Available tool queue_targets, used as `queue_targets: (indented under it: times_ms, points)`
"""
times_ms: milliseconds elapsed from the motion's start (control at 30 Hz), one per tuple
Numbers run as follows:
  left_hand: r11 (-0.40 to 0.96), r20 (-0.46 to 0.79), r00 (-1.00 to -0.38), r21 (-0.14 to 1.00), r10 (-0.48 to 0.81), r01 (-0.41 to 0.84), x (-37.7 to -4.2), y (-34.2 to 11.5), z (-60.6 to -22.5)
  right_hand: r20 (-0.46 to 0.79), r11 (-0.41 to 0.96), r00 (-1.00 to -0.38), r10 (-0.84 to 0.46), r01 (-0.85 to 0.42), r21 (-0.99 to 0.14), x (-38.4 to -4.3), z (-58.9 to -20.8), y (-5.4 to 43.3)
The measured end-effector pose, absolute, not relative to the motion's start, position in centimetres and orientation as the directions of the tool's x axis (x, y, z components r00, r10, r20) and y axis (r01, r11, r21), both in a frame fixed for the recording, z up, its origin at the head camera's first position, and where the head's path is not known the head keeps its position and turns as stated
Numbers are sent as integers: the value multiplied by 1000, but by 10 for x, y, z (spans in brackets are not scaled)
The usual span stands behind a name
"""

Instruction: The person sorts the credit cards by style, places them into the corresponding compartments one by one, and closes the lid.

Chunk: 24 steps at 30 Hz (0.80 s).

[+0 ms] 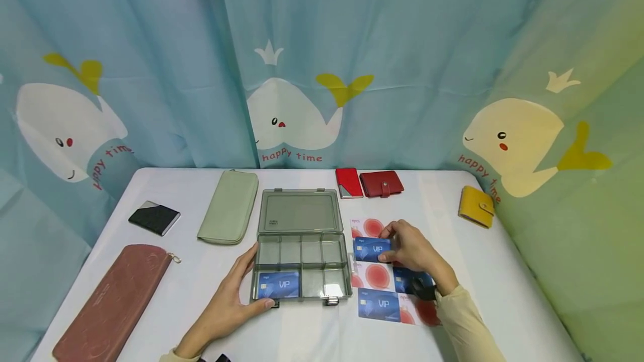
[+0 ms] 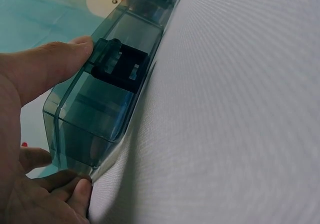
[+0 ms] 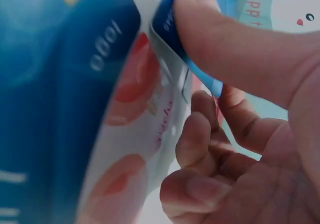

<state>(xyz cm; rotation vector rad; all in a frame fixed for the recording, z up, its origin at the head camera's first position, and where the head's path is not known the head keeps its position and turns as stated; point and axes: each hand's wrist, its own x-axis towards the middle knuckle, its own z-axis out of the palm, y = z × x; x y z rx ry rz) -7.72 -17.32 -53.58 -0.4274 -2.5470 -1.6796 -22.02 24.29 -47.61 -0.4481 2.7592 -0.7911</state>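
A clear grey compartment box (image 1: pixel 313 282) lies with its lid (image 1: pixel 302 211) folded back, and one blue VIP card (image 1: pixel 278 285) sits in its front left compartment. My left hand (image 1: pixel 227 300) grips the box's front left corner, the thumb near a dark latch (image 2: pixel 122 67) and the other fingers along the side. Between thumb and fingers, my right hand (image 1: pixel 413 247) pinches another blue VIP card (image 1: pixel 371 249), tilted up in the right wrist view. Under and around that hand, right of the box, lie blue VIP cards (image 1: pixel 379 306) and white cards with red circles (image 1: pixel 372 276).
Behind the box are a red card holder (image 1: pixel 349 182) and a dark red snap wallet (image 1: pixel 381 183). A yellow wallet (image 1: pixel 476 206) lies far right. To the left are a pale green wallet (image 1: pixel 228 206), a black card holder (image 1: pixel 154 218) and a long brown wallet (image 1: pixel 113 303).
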Motion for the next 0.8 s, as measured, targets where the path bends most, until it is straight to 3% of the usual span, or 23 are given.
queue_targets:
  times_ms: [200,433,800]
  points:
    - [370,207,-958,889,199,269,-78,-174,-535,-79,701,-889,-452,-299,-648,-212,-473,251]
    - [368,226,-953,884,200,287,-78,-173,-537,-89,551,-892,-442,-192,-812,-201,-460,246]
    - [391,224,-956,876,189,283,-77,-172,-536,-55,254,-777,-627,-137,-957,-171,-456,165]
